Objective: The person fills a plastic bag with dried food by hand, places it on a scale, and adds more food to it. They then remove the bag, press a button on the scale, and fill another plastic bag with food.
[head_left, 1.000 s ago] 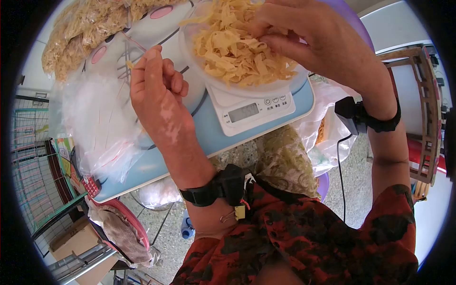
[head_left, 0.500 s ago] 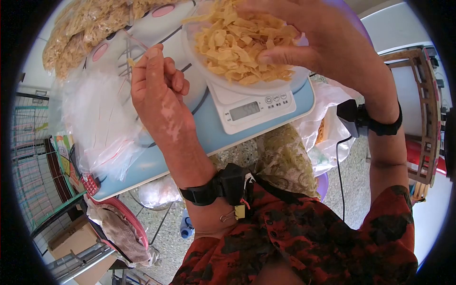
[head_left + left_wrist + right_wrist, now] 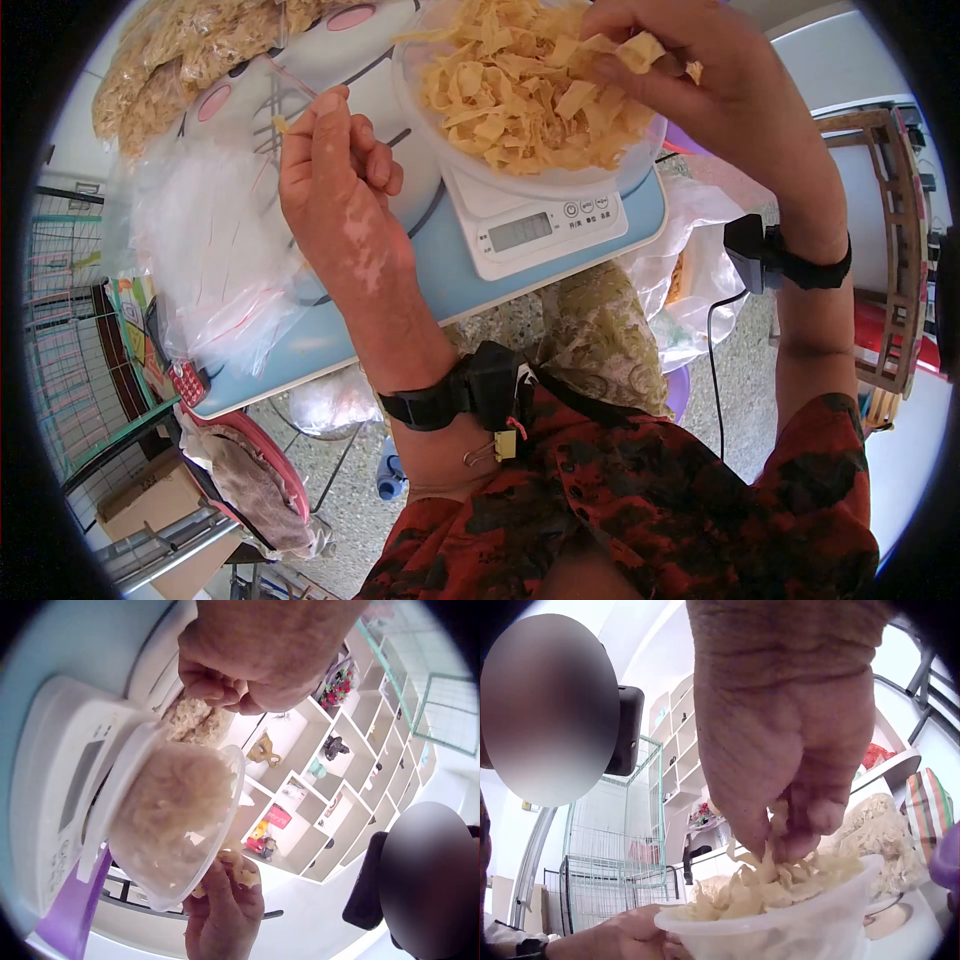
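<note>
A translucent bowl full of pale yellow flakes rests on a white kitchen scale. Over the bowl's right side, the right hand pinches several flakes between thumb and fingers; the right wrist view has this hand just above the heap. To the left of the bowl, the left hand is raised with curled fingers, a small yellow piece pinched at its index side. In the left wrist view this hand is beside the bowl, not touching it.
Filled bags of flakes lie at the table's back left. Thin clear bags lie left of the left hand. A white plastic bag is beyond the table's right edge, and a red patterned object is at its left corner.
The right hand spread its fingers over the flakes half a second ago; now it is shifted right and pinches several of them. The left hand has hardly moved.
</note>
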Available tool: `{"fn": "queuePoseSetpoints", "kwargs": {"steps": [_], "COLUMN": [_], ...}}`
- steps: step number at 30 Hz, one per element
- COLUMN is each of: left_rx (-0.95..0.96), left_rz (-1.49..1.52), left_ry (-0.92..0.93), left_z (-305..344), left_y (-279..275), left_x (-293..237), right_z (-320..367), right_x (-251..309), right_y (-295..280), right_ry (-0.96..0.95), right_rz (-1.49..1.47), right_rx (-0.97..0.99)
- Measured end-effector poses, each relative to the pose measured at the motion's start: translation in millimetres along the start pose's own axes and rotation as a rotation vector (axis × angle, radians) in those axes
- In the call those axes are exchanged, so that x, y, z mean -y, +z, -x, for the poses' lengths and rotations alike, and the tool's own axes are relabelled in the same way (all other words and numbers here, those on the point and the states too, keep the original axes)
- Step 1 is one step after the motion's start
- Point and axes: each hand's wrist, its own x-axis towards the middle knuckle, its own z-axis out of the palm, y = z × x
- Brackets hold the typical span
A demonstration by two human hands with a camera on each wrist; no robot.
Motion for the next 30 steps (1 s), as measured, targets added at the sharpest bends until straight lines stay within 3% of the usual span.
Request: {"fn": "queuePoseSetpoints", "kwargs": {"steps": [5, 9, 14, 22, 30], "left_rx": [0.006, 0.013, 0.018, 0.023, 0.021], "left_rz": [0.006, 0.007, -0.002, -0.001, -0.002], "left_ry": [-0.003, 0.003, 0.003, 0.007, -0.001], "left_z": [-1, -2, -1, -2, -2], "left_y": [-2, -2, -2, -3, -2], "left_x": [1, 1, 1, 2, 1], "right_z": [8, 5, 3, 1, -2], "right_x": [-2, -18, -18, -14, -14], "right_y": [-3, -9, 0, 3, -7], "right_ry": [0.179, -0.050, -0.032, -0.034, -0.041], "right_rz": [-0.185, -0.164, -0.372, -0.440, -0.548], "right_rx": [-0.115, -0.286, -0.458, -0.506, -0.421]}}
